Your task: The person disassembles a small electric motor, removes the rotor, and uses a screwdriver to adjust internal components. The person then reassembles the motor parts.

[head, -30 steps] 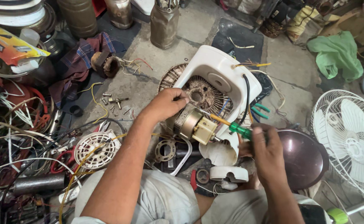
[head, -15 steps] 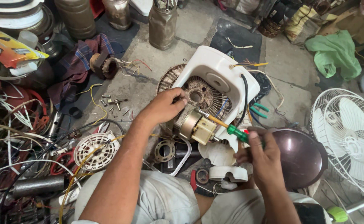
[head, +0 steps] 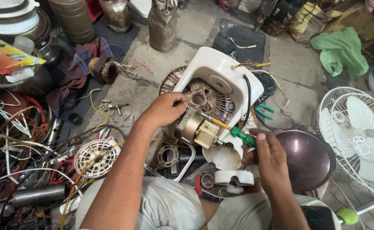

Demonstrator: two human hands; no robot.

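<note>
Over the white fan housing (head: 221,79), the left hand (head: 165,111) curls closed on the brass-coloured motor (head: 193,127) at its lower edge, while the right hand (head: 270,155), just right of it, grips a green-handled screwdriver (head: 233,131) angled into the motor.

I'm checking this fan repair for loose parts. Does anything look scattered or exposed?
Yes. Several screws lie loose on the floor left of the open white housing, and bare wire ends stick out over its top edge. The right hand holds a screwdriver.

One screwdriver (head: 233,131), one fan grille (head: 357,138), perhaps six loose bolts (head: 115,107).
</note>
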